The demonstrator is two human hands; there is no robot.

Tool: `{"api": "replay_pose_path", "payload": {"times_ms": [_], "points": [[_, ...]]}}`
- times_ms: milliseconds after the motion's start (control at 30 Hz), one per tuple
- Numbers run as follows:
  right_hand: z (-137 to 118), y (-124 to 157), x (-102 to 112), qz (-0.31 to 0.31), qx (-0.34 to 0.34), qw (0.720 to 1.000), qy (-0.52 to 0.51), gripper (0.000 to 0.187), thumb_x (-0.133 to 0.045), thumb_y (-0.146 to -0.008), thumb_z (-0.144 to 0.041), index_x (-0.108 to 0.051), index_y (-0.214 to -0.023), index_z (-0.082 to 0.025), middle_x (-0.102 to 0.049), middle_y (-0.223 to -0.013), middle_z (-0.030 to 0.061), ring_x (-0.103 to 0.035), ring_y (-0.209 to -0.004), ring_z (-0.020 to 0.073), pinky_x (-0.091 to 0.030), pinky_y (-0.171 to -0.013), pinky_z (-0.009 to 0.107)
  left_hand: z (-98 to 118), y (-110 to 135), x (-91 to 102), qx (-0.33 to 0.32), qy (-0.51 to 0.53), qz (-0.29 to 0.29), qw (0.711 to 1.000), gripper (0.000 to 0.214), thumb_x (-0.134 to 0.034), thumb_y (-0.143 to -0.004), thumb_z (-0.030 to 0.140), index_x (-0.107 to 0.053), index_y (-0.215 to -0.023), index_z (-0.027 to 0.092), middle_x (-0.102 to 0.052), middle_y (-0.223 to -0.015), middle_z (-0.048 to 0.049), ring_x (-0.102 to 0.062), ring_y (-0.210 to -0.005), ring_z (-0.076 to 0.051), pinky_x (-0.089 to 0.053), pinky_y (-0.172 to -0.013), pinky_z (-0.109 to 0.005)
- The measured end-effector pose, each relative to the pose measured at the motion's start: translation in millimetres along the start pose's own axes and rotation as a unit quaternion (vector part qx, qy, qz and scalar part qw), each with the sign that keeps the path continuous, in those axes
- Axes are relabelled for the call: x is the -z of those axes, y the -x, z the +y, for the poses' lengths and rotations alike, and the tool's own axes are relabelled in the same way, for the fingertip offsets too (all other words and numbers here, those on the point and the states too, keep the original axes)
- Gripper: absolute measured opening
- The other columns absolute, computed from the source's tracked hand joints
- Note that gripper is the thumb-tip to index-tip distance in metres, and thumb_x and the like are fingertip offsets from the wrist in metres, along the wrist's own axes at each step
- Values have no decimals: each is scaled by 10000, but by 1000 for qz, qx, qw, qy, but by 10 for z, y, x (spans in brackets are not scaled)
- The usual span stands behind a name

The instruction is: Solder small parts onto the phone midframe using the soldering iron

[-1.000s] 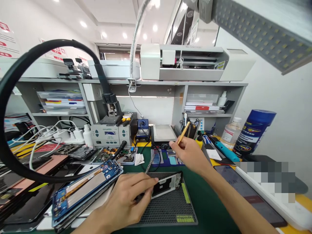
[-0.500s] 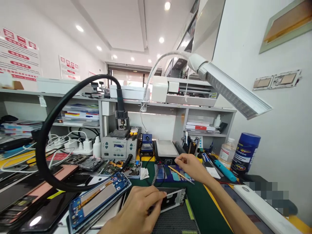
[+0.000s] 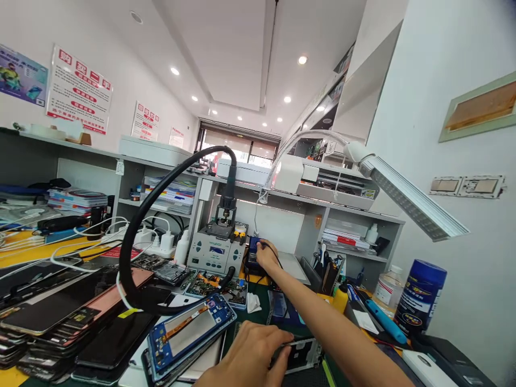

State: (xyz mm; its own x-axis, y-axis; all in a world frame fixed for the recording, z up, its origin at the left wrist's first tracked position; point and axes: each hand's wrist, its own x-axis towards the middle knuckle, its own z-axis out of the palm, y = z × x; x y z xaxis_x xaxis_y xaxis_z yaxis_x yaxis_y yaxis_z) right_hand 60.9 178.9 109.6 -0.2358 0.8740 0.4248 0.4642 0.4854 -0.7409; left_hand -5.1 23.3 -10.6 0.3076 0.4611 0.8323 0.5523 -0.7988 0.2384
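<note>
Cluttered green worktop (image 3: pixel 260 318); left hand (image 3: pixel 248 357) has its grip pinched on a white-edged black phone frame (image 3: pixel 300 356), under the fingertips. Well beyond, right hand (image 3: pixel 267 258) touches a small blue box-shaped station (image 3: pixel 253 251); whether its grip is closed I cannot tell.

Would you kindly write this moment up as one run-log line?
left hand: fingers pinch phone frame | right hand: arm outstretched, on blue bench unit, grip unclear | nearby: opened blue phone
</note>
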Motion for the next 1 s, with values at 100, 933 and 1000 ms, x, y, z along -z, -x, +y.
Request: {"api": "replay_pose_path", "payload": {"times_ms": [100, 933, 1000], "points": [[43, -165, 73, 49, -91, 994, -32, 326, -654, -1011, -324, -630, -1304, -182, -646, -1321, 107, -679, -1094, 260, -591, -912, 466, -1, -11, -5, 16, 3, -13, 1000, 256, -676, -866, 184, -755, -1093, 269, -807, -859, 4, -761, -741, -215, -561, -695, -317], [142, 710, 1371, 66, -250, 771, -582, 268, -656, -1013, -300, -643, -1238, -155, -690, -1162, 78, -708, -906, 198, -623, -752, 362, 60, -134, 164, -32, 40, -88, 995, 277, -488, -989, 133, -684, -1171, 205, -787, -895, -27, -779, -796, -212, -546, -676, -315], [142, 781, 1350, 42, -240, 778, -578, 261, -656, -1013, -301, -646, -1228, -153, -693, -1144, 74, -707, -887, 192, -621, -738, 352, 57, -155, 170, -34, 41, -99, 994, 286, -478, -997, 136, -676, -1190, 206, -790, -909, -28, -781, -813, -209, -554, -691, -309]]}}
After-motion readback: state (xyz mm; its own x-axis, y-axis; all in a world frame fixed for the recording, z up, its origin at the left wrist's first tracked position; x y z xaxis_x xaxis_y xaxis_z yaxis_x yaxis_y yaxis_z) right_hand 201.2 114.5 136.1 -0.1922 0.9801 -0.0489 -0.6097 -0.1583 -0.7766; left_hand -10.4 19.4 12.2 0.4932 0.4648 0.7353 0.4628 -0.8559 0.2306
